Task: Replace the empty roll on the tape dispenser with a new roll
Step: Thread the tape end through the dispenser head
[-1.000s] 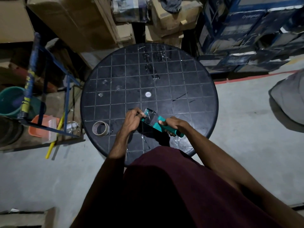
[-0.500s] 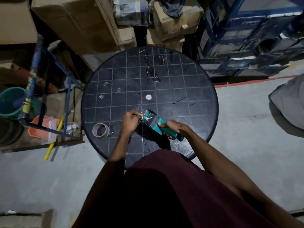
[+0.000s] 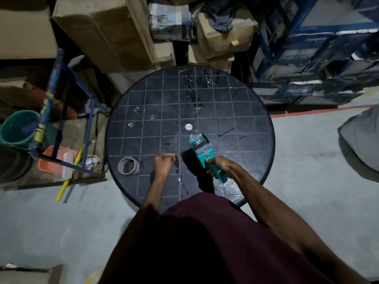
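Note:
A teal tape dispenser (image 3: 202, 150) hangs over the round black table (image 3: 256, 124), its head with a clear roll of tape pointing away from me. My right hand (image 3: 220, 166) grips its handle. My left hand (image 3: 163, 165) is apart from the dispenser, to its left, with fingers curled in a fist; it seems to pinch a small clear scrap of tape, which is hard to make out. A brown cardboard roll core (image 3: 128, 166) lies flat near the table's left front edge.
Scraps of clear tape (image 3: 196, 87) stick to the far part of the table top. Cardboard boxes (image 3: 106, 27) and blue cartons (image 3: 317, 46) stand behind. At the left are a blue metal frame (image 3: 65, 111), a green bucket (image 3: 17, 128) and an orange basket (image 3: 53, 160).
My left hand has come off the dispenser's head and moved left and toward me. My right hand has swung the dispenser to the right, head pointing away.

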